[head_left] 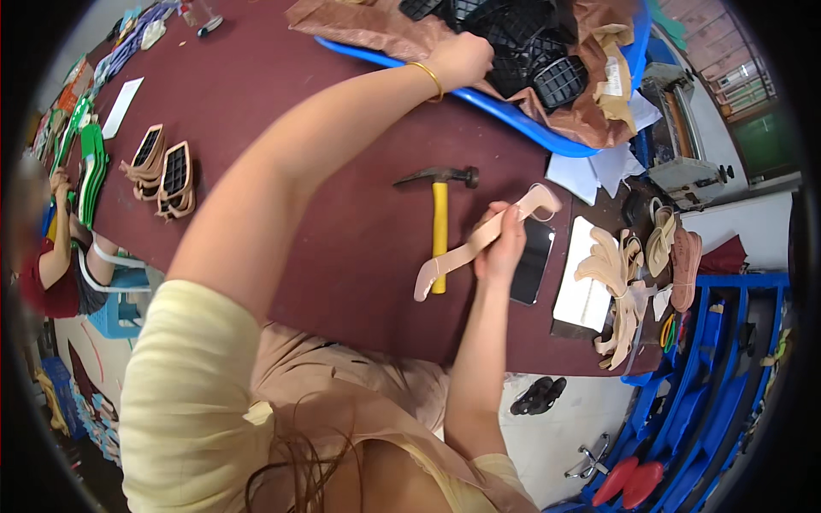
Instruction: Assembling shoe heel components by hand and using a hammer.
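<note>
Right grip [502, 248]: strap [467, 251] diagonal, curl [548, 199] rightward

Single view: head-worn fisheye, left unit of a pair, facing steeply down and forward across the maroon worktable [359, 282]. Range is close: the left hand [464, 58] and right hand [506, 244] stand at arm's reach. Wearer's lap [333, 368] shows below; table edges bow toward the dark rim.

The left hand's [462, 60] fingertips are hidden at the black pieces [560, 81]; their grip cannot be determined. The upper edge cuts off the blue tray [534, 130]. The beige strip [481, 241] covers part of the hammer handle [440, 214]. The co-worker [58, 282] appears blurred.
</note>
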### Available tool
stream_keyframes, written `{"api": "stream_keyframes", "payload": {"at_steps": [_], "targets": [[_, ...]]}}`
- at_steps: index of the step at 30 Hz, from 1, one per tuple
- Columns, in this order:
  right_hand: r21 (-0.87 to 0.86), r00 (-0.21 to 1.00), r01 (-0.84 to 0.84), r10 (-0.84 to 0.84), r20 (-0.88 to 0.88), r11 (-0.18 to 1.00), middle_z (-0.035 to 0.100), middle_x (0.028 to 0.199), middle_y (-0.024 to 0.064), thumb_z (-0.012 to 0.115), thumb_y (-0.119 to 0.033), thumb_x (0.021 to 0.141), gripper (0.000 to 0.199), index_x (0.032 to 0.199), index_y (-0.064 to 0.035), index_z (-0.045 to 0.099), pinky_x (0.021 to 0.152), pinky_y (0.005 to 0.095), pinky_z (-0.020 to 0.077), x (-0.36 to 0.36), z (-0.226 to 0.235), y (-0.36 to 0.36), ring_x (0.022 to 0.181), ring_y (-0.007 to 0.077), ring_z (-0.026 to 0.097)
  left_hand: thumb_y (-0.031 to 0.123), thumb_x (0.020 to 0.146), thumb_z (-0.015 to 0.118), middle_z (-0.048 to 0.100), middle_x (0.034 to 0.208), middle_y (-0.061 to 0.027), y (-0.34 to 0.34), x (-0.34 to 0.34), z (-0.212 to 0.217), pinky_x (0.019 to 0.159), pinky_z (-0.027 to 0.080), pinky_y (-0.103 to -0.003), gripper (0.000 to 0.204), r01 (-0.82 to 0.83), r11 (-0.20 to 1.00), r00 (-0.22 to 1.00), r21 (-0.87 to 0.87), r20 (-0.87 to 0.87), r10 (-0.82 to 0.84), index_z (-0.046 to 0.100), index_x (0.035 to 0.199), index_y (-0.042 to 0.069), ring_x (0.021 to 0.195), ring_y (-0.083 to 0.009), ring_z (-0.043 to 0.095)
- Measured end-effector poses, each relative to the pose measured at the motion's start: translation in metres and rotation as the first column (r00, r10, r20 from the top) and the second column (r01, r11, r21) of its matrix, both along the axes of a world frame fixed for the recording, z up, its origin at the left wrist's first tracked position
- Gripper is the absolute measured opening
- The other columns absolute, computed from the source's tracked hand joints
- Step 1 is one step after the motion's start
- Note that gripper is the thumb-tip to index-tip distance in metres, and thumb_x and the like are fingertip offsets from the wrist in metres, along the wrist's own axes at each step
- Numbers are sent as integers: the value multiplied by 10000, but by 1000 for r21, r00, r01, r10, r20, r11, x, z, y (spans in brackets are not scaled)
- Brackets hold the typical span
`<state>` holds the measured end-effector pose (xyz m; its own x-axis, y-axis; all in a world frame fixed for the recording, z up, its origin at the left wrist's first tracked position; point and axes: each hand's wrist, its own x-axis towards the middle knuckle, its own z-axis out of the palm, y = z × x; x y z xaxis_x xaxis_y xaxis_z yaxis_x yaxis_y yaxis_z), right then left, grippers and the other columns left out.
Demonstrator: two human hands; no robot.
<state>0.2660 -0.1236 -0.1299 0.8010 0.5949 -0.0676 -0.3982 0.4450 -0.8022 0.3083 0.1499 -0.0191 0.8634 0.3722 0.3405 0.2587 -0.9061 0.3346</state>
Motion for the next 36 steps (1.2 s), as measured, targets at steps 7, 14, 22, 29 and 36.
{"api": "stream_keyframes", "payload": {"at_steps": [7,14,22,29,36], "targets": [[-208,966,57,-1,259,976,558,750,14,479,-283,977,287,931,-23,591,617,206,395,-5,-8,5,675,73,508,279,854,567,645,898,-203,50,103,-33,756,496,-477,273,-242,970,914,37,345,215,668,862,25,861,-371,620],[-188,971,6,39,235,982,590,786,26,486,-276,975,280,963,-20,599,634,207,412,0,-15,-2,691,58,525,168,714,745,529,1047,-242,24,177,2,835,477,-422,385,-317,925,809,-210,449,380,569,1007,-9,941,-422,560],[-144,953,63,-16,304,988,584,781,16,473,-308,979,320,949,-17,602,627,209,415,0,-19,7,689,64,521,52,784,632,619,882,-191,25,110,1,741,489,-340,146,146,873,468,-466,810,354,571,910,12,808,-290,621],[-37,979,114,-105,177,993,502,667,-11,490,-272,972,264,922,-27,577,536,205,370,4,-8,2,596,65,469,269,992,384,535,1162,-123,-45,-167,5,736,508,-349,338,592,-644,800,-485,251,545,484,1278,118,967,-252,570],[513,919,-335,153,364,790,511,860,69,531,-195,937,230,1087,-27,490,528,225,422,-29,135,29,670,137,496,730,803,433,532,1132,-176,-125,-283,-39,655,457,-331,760,486,-828,847,-280,384,368,493,1266,130,825,-213,528]]}}
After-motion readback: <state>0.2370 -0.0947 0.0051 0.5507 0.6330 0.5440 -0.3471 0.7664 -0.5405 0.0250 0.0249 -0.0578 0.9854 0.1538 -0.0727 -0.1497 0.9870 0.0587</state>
